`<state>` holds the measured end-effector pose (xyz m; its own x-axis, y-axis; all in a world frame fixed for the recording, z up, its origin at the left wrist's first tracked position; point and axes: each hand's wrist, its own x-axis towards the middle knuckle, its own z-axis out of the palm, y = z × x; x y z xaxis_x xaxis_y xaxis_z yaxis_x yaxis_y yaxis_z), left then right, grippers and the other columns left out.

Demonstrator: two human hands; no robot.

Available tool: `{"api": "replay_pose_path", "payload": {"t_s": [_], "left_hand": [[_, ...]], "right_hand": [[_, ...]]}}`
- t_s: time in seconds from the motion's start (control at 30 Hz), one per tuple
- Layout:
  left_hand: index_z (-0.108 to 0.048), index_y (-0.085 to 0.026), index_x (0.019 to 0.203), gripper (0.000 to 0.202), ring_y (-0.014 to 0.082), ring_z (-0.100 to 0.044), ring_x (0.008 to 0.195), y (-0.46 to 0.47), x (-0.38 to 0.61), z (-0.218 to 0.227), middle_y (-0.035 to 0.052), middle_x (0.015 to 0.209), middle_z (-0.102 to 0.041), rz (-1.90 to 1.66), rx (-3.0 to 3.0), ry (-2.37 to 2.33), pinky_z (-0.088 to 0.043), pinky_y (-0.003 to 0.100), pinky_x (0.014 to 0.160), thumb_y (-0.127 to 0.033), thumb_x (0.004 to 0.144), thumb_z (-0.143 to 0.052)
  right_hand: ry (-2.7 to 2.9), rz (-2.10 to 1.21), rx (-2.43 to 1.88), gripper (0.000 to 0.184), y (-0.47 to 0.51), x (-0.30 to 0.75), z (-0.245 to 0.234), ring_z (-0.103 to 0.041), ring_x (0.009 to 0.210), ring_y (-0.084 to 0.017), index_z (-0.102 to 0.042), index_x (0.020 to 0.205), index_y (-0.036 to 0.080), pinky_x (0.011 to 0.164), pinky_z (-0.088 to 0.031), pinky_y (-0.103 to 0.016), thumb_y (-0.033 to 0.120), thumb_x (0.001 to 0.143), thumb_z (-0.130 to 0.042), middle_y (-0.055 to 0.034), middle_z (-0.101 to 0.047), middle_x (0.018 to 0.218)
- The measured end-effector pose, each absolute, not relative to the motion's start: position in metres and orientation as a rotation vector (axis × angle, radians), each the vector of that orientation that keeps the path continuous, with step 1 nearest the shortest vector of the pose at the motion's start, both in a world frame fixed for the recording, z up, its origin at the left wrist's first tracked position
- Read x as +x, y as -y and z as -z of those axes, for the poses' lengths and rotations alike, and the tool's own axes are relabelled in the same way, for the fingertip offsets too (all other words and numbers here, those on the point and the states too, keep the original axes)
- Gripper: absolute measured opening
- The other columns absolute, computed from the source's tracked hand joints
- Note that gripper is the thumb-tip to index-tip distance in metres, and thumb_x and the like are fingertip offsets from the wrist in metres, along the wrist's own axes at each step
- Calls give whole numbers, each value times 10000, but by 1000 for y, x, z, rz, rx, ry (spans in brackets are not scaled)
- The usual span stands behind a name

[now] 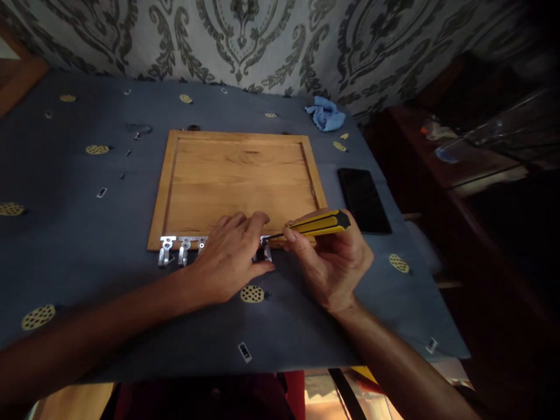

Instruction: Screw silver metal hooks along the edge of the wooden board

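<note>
The right hand [336,256] is closed on a yellow-and-black screwdriver [319,223], its thumb and fingertips pinching the front of the handle while the butt rests by the base of the forefinger. The screwdriver lies nearly level, its thin dark shaft pointing left to a metal hook [268,255] at the near edge of a framed wooden board [240,184]. The tip meets the hook's upper plate, or comes very near it; contact is too small to tell.

The left hand [231,254] is curved over that same edge, palm down, fingers bent over the wood. Its forefinger and thumb stand part-way open, one above and one below the hook, which shows in the gap between them. Whether they pinch it firmly cannot be told, since the hand hides part of it.

Left of this hand, more double metal hooks [184,251] sit in a row along the near edge, the last partly covered by the hand. The board lies flat on a blue tablecloth [109,251] printed with yellow pineapples. A black smartphone [364,201] lies to its right, a crumpled blue cloth [325,114] beyond its far right corner, and small hardware pieces [122,175] to its left.
</note>
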<state>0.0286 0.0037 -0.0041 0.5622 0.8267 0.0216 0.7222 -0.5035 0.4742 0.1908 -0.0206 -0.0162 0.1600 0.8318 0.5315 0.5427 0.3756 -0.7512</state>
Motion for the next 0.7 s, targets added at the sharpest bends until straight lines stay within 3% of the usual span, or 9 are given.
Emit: {"api": "replay_pose_path", "payload": {"t_s": [0.13, 0.23, 0.33, 0.4, 0.57, 0.7], "left_hand": [[-460, -182, 1186, 550, 294, -595, 1041, -4, 29, 4, 81, 1081, -644, -360, 2382, -1250, -463, 440, 895, -343, 768, -779], [-458, -190, 1179, 539, 296, -593, 1046, -4, 29, 4, 79, 1091, -641, -330, 2375, -1260, -463, 442, 896, -353, 773, -773], [-460, -171, 1178, 547, 306, -584, 1060, -5, 29, 2, 91, 1104, -639, -309, 2384, -1246, -457, 447, 902, -364, 773, -774], [-460, -159, 1185, 561, 306, -581, 1057, -5, 29, 2, 93, 1095, -642, -302, 2385, -1242, -454, 445, 902, -365, 772, -778], [-453, -147, 1214, 612, 301, -583, 1015, -5, 28, 4, 85, 1044, -653, -319, 2387, -1233, -454, 435, 879, -378, 760, -793], [-454, -143, 1207, 620, 299, -583, 1005, -6, 27, 6, 87, 1051, -651, -356, 2404, -1217, -454, 430, 870, -378, 750, -802]], "right_hand": [[1481, -293, -1296, 217, 21, 187, 13, -586, 543, -107, -560, 757, 239, 493, -483, -255, 307, 786, -764, 56, -581, 656], [1504, -407, -1245, 152, 18, 193, 10, -605, 580, -101, -618, 871, 247, 504, -514, -238, 286, 804, -748, 47, -629, 742], [1632, -590, -1154, 160, 14, 202, 3, -655, 756, -137, -662, 991, 261, 632, -570, -283, 294, 842, -709, 7, -680, 900], [1687, -618, -1090, 85, 14, 208, -2, -657, 846, -161, -686, 945, 257, 702, -571, -317, 301, 874, -670, -12, -691, 928], [1503, -485, -1088, 135, 17, 211, -11, -656, 717, -149, -697, 902, 242, 566, -535, -298, 322, 925, -592, -27, -679, 863], [1549, -547, -1163, 121, 19, 212, -6, -662, 729, -150, -688, 925, 243, 572, -539, -298, 318, 924, -592, -24, -674, 866]]}}
